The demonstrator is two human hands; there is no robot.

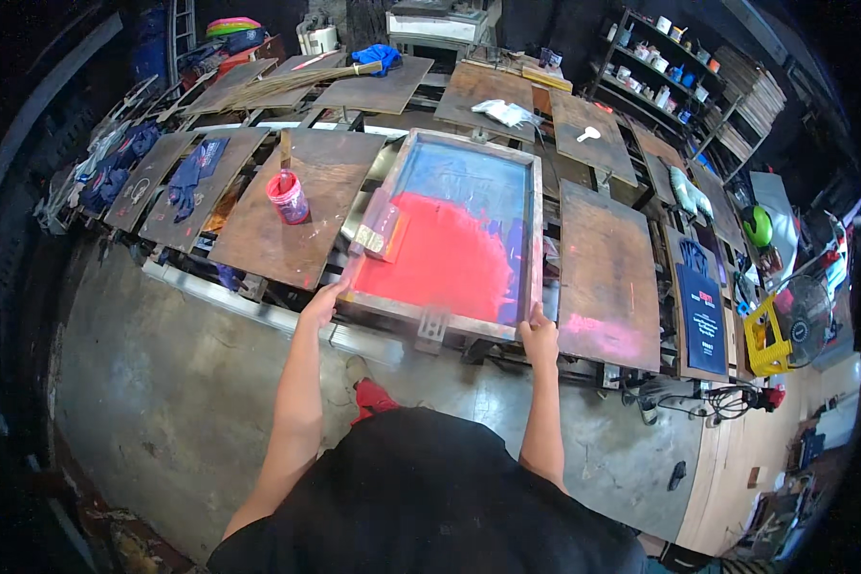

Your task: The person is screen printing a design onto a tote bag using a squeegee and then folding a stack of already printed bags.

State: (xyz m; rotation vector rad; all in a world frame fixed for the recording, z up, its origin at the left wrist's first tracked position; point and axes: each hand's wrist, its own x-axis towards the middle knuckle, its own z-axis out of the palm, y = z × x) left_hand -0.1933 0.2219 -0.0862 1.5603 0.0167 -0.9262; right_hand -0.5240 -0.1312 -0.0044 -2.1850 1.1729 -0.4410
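A wooden-framed printing screen (536, 220) lies in front of me, its blue mesh covered over much of the near and middle part with wet pinkish-red ink (435, 258). My left hand (325, 302) is closed round the near left corner of this frame. At the near right corner, my right hand (540, 337) grips the frame too, with the fingers curled. A squeegee (381, 230) smeared with ink rests along the frame's left side. A metal hinge or bracket (433, 325) shows at the middle of the near bar, somewhat blurred.
To the left, an ink tub (288, 201) with a stick in it stands on a brown board (335, 158). Another board (607, 268) with a pink smear is at the right. Dark printed cloth (703, 320), a fan (802, 320) and a yellow basket (765, 335) lie farther right.
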